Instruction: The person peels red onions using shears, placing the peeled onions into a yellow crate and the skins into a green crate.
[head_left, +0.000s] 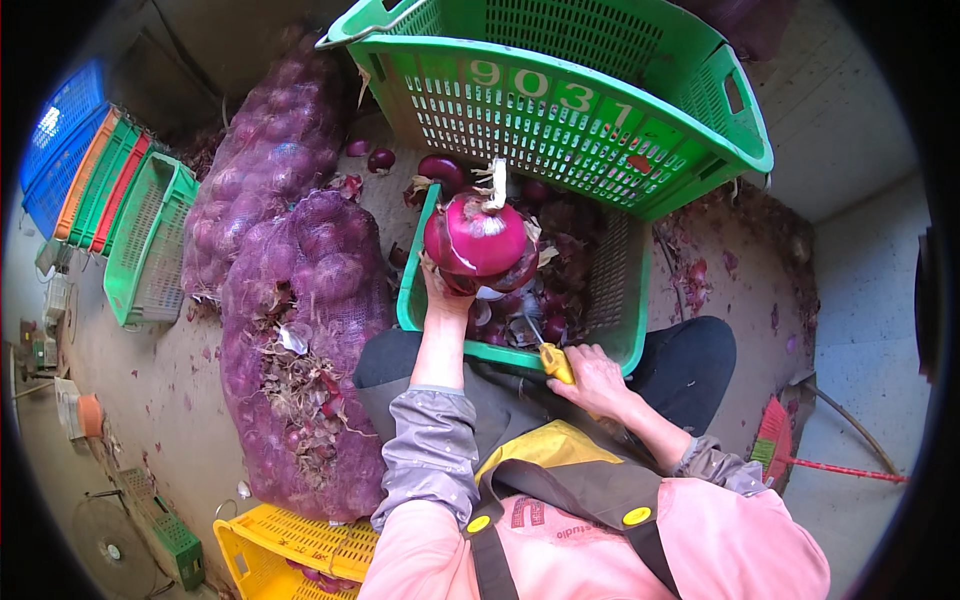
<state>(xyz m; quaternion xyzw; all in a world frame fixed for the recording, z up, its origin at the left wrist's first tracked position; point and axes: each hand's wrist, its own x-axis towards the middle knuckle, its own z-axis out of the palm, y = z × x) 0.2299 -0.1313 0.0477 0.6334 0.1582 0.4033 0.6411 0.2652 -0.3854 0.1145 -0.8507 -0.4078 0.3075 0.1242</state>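
My left hand (443,292) is closed around a large red onion (478,236), holding it up over the near green crate (642,290). The onion has a dry pale stem on top, and loose skin hangs at its sides. Most of my left fingers are hidden beneath it. My right hand (596,382) grips a knife by its yellow handle (556,363) at the crate's front rim. Its thin blade points up and left, below the onion and apart from it. Inside the crate lie red onions (550,305) and loose peel.
A larger green crate (560,110) stands tilted behind the near one. Mesh sacks of onions (310,260) fill the left side. Stacked crates (150,235) stand farther left, a yellow crate (300,545) at lower left. A red broom (775,435) lies right. Peel litters the floor.
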